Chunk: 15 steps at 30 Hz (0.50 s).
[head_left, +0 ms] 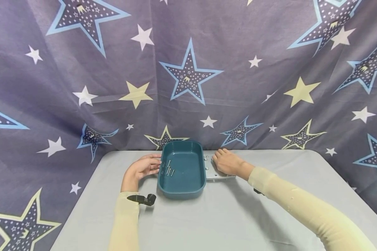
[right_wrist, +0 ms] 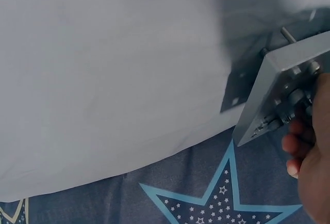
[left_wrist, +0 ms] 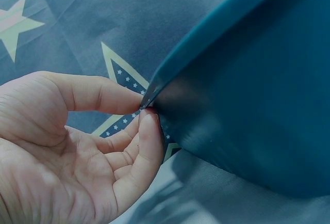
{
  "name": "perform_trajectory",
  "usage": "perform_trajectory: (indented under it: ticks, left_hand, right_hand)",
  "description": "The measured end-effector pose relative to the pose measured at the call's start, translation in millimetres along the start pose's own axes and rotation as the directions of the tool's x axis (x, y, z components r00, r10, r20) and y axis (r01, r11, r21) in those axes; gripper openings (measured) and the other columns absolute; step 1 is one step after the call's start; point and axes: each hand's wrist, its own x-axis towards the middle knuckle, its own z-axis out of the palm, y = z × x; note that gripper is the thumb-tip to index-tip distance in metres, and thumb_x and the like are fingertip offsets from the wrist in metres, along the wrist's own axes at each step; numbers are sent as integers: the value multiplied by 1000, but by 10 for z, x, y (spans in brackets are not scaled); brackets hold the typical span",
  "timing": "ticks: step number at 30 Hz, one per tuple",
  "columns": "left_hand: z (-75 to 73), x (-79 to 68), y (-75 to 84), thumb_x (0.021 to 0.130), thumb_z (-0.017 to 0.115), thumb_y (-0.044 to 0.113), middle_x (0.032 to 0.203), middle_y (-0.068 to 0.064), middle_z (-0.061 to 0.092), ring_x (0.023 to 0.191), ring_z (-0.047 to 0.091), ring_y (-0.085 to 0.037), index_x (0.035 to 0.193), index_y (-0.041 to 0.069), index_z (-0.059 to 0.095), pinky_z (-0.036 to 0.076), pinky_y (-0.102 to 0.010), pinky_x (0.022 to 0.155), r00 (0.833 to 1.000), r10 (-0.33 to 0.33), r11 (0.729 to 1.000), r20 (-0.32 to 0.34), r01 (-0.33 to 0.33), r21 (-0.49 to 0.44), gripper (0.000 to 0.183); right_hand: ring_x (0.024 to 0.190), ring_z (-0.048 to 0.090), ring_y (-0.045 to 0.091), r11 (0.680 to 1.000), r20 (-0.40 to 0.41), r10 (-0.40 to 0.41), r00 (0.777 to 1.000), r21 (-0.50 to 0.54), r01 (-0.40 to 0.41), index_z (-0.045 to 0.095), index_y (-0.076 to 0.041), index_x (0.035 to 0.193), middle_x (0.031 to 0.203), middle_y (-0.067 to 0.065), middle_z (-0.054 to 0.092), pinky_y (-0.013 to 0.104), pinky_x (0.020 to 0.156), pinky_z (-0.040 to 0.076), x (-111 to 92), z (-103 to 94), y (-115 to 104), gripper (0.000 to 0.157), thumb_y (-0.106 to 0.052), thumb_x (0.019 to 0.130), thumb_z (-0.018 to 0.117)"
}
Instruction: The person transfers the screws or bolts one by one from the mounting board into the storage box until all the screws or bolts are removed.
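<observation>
A teal rectangular tray [head_left: 188,177] stands on the table with several slim metal screws [head_left: 169,170] lying in its left half. My left hand [head_left: 144,166] is at the tray's left side; in the left wrist view its thumb [left_wrist: 103,92] and a finger pinch the rim. Right of the tray lies a silver metal plate [head_left: 211,172] with bolts and small fittings on its face. My right hand [head_left: 227,162] is over the plate with fingers [right_wrist: 291,144] curled at a small metal fitting [right_wrist: 296,97]; the fingertips' grip is partly hidden. A rod [right_wrist: 287,34] sticks out from the plate's other side.
The table [head_left: 188,223] has a light grey cover. A purple cloth with stars [head_left: 188,76] hangs right behind its back edge and along the sides. A black wrist mount [head_left: 142,199] sticks out from the left sleeve near the tray's front left corner.
</observation>
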Motion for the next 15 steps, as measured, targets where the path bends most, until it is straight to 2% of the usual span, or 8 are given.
perform_trajectory:
  ticks: [15]
  left_hand:
    - [-8, 5, -2, 99, 54, 2, 86, 6, 66, 79, 64, -5, 151, -8, 33, 55, -22, 75, 1000, -1, 1000, 2, 1, -4, 57]
  right_hand:
    - [85, 52, 25, 998, 54, 20, 998, 56, -23, 57, -3, 101, 87, 8, 57, 36, 78, 47, -28, 8, -23, 9, -9, 96, 53]
